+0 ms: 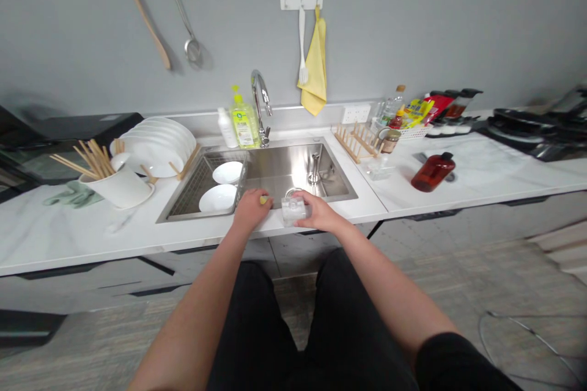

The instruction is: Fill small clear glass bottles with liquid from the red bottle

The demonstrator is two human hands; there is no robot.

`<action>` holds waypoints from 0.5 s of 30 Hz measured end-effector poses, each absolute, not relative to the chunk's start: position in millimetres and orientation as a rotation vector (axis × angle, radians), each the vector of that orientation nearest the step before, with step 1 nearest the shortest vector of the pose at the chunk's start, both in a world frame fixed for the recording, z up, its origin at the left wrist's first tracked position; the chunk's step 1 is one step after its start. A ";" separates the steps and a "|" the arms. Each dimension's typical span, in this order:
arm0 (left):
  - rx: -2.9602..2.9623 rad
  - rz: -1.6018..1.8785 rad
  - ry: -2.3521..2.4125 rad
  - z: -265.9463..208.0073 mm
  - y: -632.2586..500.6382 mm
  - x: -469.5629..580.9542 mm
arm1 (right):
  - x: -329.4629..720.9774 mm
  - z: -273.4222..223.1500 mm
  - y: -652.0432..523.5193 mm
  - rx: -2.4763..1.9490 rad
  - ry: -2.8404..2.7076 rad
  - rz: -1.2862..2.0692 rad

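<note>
My right hand [316,212] is wrapped around a clear cup [292,211] at the sink's front edge. The cup is tilted. My left hand [253,209] is closed beside it, with a small yellow piece [264,200] showing at the fingers; its kind cannot be made out. Both hands are over the front rim of the steel sink [284,162]. Just left of them, two white bowls [220,197] sit in a wire drainer basket [195,178] inside the sink.
A faucet [261,98] rises behind the sink, beside a yellow-green soap bottle [244,122]. White plates [158,143] and a chopstick holder [120,188] stand left. At right are a wooden rack [358,142], a clear container [380,170] and a red-brown bottle [432,172].
</note>
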State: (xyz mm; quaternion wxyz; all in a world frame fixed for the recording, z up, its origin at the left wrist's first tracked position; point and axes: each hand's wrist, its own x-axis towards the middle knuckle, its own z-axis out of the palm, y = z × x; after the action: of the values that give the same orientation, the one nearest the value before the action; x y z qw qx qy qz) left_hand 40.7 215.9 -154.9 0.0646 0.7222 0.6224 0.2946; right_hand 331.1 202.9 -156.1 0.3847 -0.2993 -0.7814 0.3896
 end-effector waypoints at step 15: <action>1.649 1.172 2.770 -107.1 118.0 -140.6 | 332.7 -159.9 208.4 -0.821 -2.009 0.994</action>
State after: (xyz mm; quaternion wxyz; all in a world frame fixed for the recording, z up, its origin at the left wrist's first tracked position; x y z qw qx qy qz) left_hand -140.6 118.0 -107.1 -0.1437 0.4757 0.7992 0.3381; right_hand 332.7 208.4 -159.9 0.3684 -0.3197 -0.7824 0.3873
